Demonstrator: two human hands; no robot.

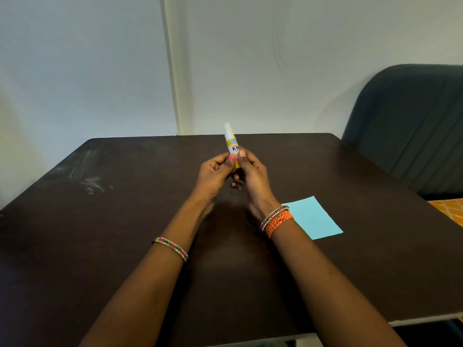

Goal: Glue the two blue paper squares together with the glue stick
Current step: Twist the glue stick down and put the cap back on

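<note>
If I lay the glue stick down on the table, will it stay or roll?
The glue stick looks round and slim, so on its side it would probably roll on the smooth table. Standing upright, it seems tall for its base and may tip. Both hands hold it.

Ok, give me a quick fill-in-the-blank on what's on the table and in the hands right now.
1. Both hands, left hand and right hand, hold the ____ upright above the table.
2. The blue paper lies flat on the table beside the ____ wrist.
3. The orange band is on the ____ wrist.
4. The glue stick's white end points ____.

Missing words: glue stick; right; right; up
</note>
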